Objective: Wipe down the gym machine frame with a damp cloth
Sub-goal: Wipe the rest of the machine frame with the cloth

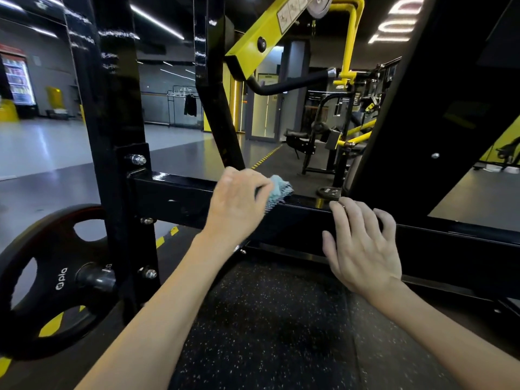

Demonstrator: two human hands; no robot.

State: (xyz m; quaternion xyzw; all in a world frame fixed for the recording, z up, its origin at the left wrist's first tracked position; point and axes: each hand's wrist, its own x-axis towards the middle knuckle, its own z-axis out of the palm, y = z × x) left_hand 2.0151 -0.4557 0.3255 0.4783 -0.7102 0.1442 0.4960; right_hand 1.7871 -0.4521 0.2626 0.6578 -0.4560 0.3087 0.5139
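A glossy black horizontal frame bar (174, 197) of the gym machine runs from the bolted upright at left to the right edge. My left hand (237, 199) is shut on a light blue cloth (278, 188) and presses it on top of this bar, near its middle. My right hand (363, 246) rests flat against the bar's front face just to the right, fingers spread and fingertips at the top edge, holding nothing.
A black upright post (118, 108) with bolts stands at left, with a black weight plate (53, 280) on a peg beside it. A yellow lever arm (270, 29) hangs overhead. A slanted black panel (439, 108) rises at right. Speckled rubber flooring (275, 319) lies below.
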